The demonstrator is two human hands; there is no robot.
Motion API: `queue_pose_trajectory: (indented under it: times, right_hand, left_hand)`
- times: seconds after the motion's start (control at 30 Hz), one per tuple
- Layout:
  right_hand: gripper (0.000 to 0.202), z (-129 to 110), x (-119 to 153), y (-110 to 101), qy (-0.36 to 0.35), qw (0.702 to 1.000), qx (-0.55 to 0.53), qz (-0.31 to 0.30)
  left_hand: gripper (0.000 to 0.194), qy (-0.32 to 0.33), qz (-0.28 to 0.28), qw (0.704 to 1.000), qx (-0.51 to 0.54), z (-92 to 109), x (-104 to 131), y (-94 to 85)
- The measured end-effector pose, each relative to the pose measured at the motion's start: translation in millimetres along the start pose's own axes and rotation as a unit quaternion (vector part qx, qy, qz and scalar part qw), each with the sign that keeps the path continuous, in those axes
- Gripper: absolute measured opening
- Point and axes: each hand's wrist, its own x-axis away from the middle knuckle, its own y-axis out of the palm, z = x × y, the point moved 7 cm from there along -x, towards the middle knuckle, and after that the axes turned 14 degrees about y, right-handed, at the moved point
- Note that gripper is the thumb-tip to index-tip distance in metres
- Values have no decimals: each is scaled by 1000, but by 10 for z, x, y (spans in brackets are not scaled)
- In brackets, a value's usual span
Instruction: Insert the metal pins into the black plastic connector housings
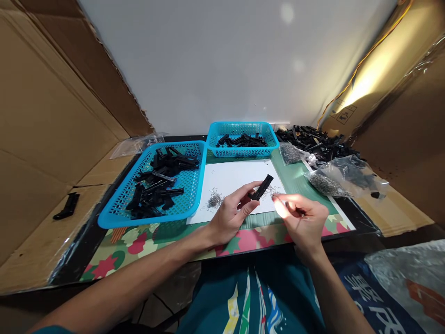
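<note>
Above the white sheet, my left hand grips a black plastic part, tilted with its upper end to the right. My right hand is just to the right of that part, apart from it, with thumb and index finger pinched; whatever they hold is too small to make out. One pile of tiny metal pieces lies on the sheet left of my left hand. More small metal pieces are scattered behind the black part.
A large blue basket of black parts stands at the left, a smaller blue basket behind the sheet. Loose black parts are heaped at the back right, beside clear bags of metal pieces. One black part lies far left on cardboard.
</note>
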Motion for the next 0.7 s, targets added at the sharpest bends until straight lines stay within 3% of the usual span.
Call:
queue_pose_trajectory:
  times: [0.03, 0.1, 0.2, 0.3, 0.43, 0.53, 0.7]
  right_hand:
    - [18, 46, -30, 2, 28, 999, 12, -16]
    - [24, 129, -71, 90, 61, 991, 53, -102]
    - [27, 229, -69, 260, 60, 964, 131, -224]
    - [23, 291, -105, 313, 46, 954, 214, -206]
    - [25, 298, -187, 348, 64, 945, 273, -167]
    - [22, 212, -234, 487, 55, 942, 265, -197]
    - [18, 71, -224, 971, 26, 922, 241, -301]
  left_hand:
    - [43, 0, 3, 1000, -9, 2, -9, -11]
    - [43, -3, 25, 1000, -17, -2, -31, -50]
    - [46, -6, 102, 995, 0, 10, -71, -182]
    - [47, 7, 182, 983, 21, 90, -92, -358]
    - [36, 24, 224, 974, 12, 205, -43, -522]
    - [33, 21, 229, 973, -6, 191, 38, -546]
    - [26, 11, 211, 976, -47, 107, 113, -496]
